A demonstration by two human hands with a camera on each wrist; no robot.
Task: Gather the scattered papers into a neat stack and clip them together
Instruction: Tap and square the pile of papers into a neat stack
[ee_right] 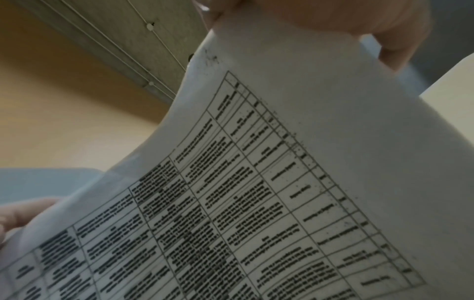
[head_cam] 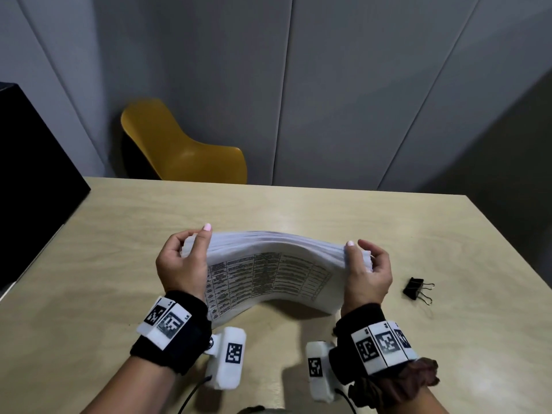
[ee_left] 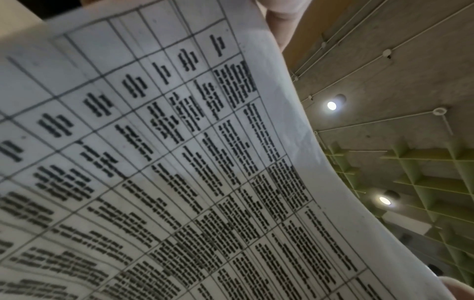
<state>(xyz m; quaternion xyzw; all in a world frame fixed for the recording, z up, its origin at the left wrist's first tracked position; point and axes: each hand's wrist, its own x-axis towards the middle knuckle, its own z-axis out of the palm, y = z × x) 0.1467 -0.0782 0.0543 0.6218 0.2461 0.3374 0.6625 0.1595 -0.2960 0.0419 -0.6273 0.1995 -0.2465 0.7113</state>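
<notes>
A thick stack of white papers (head_cam: pixel 268 273) printed with a table is held on edge above the wooden table (head_cam: pixel 119 234), bowed upward in the middle. My left hand (head_cam: pixel 182 261) grips its left end, thumb on the near face. My right hand (head_cam: pixel 366 270) grips the right end the same way. A black binder clip (head_cam: pixel 416 289) lies on the table to the right of my right hand. The printed sheet (ee_left: pixel 179 162) fills the left wrist view. In the right wrist view the same sheet (ee_right: pixel 282 182) curves under a fingertip (ee_right: pixel 333 16).
A yellow chair (head_cam: pixel 185 147) stands behind the table's far edge. A black object (head_cam: pixel 33 174) sits at the left. Grey wall panels lie beyond. The table's right edge runs close past the clip.
</notes>
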